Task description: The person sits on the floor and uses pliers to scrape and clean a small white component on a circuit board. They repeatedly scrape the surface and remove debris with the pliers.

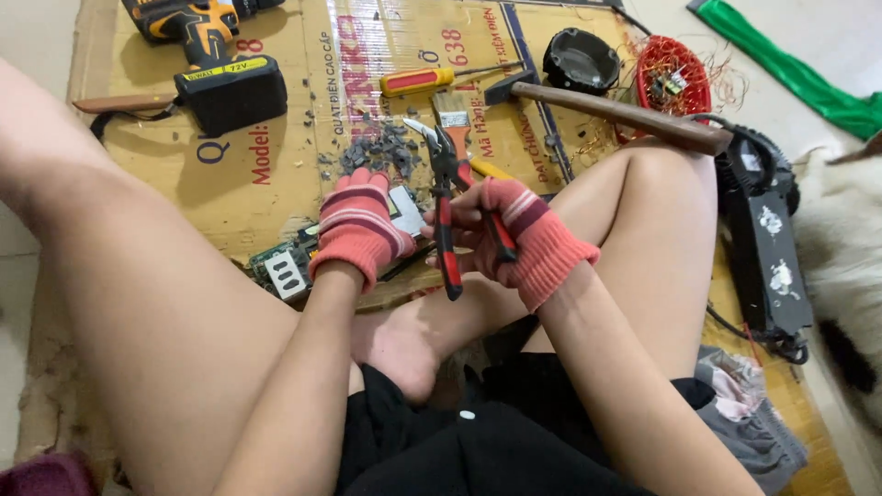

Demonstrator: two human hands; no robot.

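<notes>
Both my hands wear pink striped fingerless gloves. My right hand (524, 234) grips the red-and-black handles of a pair of pliers (447, 216), whose jaws point away toward a pile of grey chips (378, 152). My left hand (360, 225) is closed on a small pale electronic part (405, 209) just left of the pliers' jaws. A green circuit board (280, 268) lies under my left wrist on the cardboard.
On the cardboard sheet (276, 165) lie a yellow-and-black cordless drill (216, 64), a screwdriver (432, 79), a paintbrush (453, 115), a wooden-handled hammer (616, 112), a black round dish (581, 60) and a red basket of wire scraps (673, 78). A black device (767, 248) lies right of my knee.
</notes>
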